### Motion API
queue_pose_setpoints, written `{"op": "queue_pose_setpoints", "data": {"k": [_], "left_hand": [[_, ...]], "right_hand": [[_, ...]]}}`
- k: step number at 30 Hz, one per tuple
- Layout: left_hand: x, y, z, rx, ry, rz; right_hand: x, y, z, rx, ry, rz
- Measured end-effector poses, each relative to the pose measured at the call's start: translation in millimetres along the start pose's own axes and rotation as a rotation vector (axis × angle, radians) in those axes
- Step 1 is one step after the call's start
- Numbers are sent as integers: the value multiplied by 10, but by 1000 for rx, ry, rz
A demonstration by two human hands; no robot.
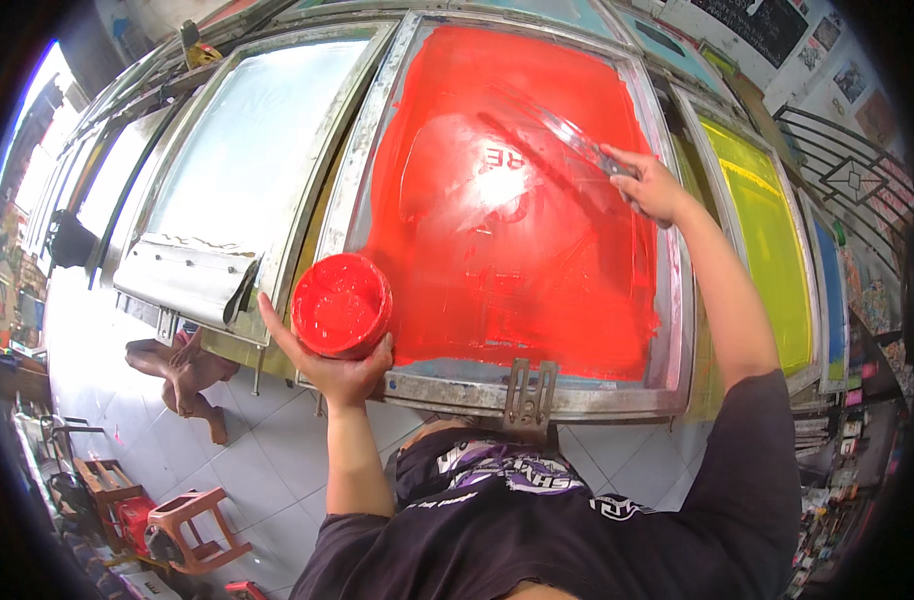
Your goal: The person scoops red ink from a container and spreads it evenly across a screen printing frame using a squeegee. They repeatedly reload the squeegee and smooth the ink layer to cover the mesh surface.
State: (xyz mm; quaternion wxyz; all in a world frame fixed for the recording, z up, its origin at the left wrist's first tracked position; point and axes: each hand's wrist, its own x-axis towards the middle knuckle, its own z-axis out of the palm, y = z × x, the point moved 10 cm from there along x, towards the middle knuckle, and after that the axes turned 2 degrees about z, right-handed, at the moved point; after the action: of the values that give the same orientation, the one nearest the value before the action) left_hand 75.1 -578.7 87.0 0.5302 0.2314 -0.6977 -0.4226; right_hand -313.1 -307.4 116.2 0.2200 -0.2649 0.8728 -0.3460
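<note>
In the head view, my left hand (pixel 332 372) cradles a round tub of thick red ink (pixel 339 300) at the lower left of a large metal-framed screen (pixel 679 330). Red ink (pixel 517 270) coats most of that screen's mesh, with faint mirrored lettering in the upper middle. My right hand (pixel 642 185) grips the dark handle of a metal spatula (pixel 577 142) over the upper right part of the red layer, the blade angled up to the left. A metal bracket (pixel 529 395) sits on the frame's near edge.
Pale blue (pixel 252 130) and yellow (pixel 767 260) screens flank the red one, with more screens behind. A squeegee-like metal bar (pixel 182 280) lies across the left frame. Below left are another person's bare legs (pixel 177 375) and a plastic stool (pixel 187 525). A black metal rack (pixel 852 180) stands at right.
</note>
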Motion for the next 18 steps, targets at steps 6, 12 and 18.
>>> {"op": "queue_pose_setpoints", "data": {"k": [6, 12, 18], "left_hand": [[-30, 6, -15, -3, 27, -31], [-47, 5, -35, 0, 40, -49], [-42, 67, -94, 3, 98, 22]], "right_hand": [[844, 47, -186, -70, 56, 33], [1416, 58, -210, -176, 36, 6], [1485, -321, -13, -377, -65, -142]]}}
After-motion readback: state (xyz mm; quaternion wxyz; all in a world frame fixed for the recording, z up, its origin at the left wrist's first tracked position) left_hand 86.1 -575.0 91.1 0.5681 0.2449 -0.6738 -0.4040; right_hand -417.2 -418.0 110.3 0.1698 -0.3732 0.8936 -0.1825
